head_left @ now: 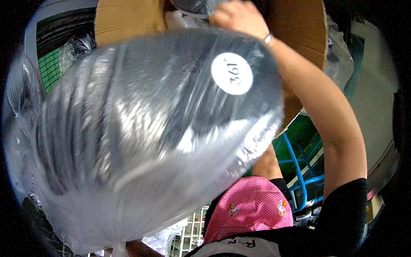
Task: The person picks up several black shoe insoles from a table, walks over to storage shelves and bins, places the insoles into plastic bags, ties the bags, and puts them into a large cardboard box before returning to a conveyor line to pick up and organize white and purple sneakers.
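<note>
A large clear plastic bag [141, 107], tightly filled with something black and bearing a round white sticker, covers much of the head view. At its gathered neck near the lower edge, my left hand [143, 248] is closed on the plastic, mostly hidden by the bag. My right hand [239, 18] reaches over the bag into an open cardboard box [299, 28]. Its blurred fingers are against a dark, plastic-wrapped package [195, 6] there; whether they grip it I cannot tell.
Blue metal bars [299, 171] stand below the box on the right. A white wire grid [188, 233] shows at the bottom, and green mesh [49, 68] at the far left. Other clear plastic bags [19, 124] line the left side. A pink checked cloth [250, 207] lies over my front.
</note>
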`<control>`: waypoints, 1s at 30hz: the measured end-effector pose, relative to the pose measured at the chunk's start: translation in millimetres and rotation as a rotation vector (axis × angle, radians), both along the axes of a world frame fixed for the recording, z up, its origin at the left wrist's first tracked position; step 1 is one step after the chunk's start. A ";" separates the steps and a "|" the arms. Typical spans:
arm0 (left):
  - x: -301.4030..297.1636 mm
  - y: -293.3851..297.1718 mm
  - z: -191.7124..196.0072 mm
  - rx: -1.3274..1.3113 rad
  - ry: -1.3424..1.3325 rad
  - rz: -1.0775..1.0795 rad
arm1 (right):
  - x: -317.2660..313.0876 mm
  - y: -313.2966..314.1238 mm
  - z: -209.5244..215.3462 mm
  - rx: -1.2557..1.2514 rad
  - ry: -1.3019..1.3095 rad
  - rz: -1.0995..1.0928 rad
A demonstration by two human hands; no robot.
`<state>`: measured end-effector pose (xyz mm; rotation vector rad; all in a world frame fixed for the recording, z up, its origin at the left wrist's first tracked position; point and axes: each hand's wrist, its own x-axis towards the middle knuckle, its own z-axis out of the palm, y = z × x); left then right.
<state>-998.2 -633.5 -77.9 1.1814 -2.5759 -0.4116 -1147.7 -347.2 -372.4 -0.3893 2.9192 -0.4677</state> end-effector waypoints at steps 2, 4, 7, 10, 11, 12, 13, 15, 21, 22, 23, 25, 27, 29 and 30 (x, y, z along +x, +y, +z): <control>-5.8 8.4 8.4 0.027 -0.047 0.086 | 27.4 5.4 -23.5 -0.019 -0.221 -0.033; -8.5 7.7 10.1 0.056 -0.076 0.071 | 35.4 5.5 -38.2 0.147 -0.808 -0.121; -12.6 5.8 7.4 0.126 -0.127 0.040 | 62.9 -10.6 -64.4 0.271 -1.183 0.012; -1.2 7.2 16.8 0.163 -0.187 0.032 | 95.9 -66.7 -43.4 -0.018 -1.311 0.255; 2.2 4.7 20.3 0.174 -0.204 0.032 | 98.8 -82.9 -22.7 -0.111 -1.238 0.291; 5.8 1.8 23.6 0.186 -0.220 0.031 | 106.4 -87.3 1.9 -0.211 -1.219 0.242; 9.1 -0.9 28.4 0.198 -0.234 0.027 | 112.2 -91.1 15.9 -0.199 -1.191 0.327; 21.4 -9.6 39.9 0.247 -0.267 -0.037 | 169.3 -101.7 -0.9 -0.652 -0.890 -0.111; 66.9 -46.5 66.5 0.574 -0.382 -0.399 | 192.5 -44.6 106.7 -0.474 -0.732 -0.257; 72.7 -51.2 66.8 0.671 -0.410 -0.473 | 202.6 -36.5 118.9 -0.509 -0.669 -0.281; 73.7 -49.2 67.4 0.772 -0.451 -0.555 | 213.6 -27.3 129.5 -0.510 -0.656 -0.276; 72.7 -41.6 68.6 0.970 -0.582 -0.721 | 242.6 -19.4 153.6 -0.661 -0.499 -0.557; 53.5 -13.9 71.3 1.089 -0.908 -0.817 | 249.7 -18.6 194.9 -0.718 -0.451 -0.601; 60.8 2.0 60.7 1.355 -0.508 -1.035 | 257.0 -16.9 247.1 -0.824 -0.289 -0.616; 55.4 0.6 58.8 1.161 -0.634 -1.394 | 259.5 -17.5 269.9 -0.851 -0.227 -0.466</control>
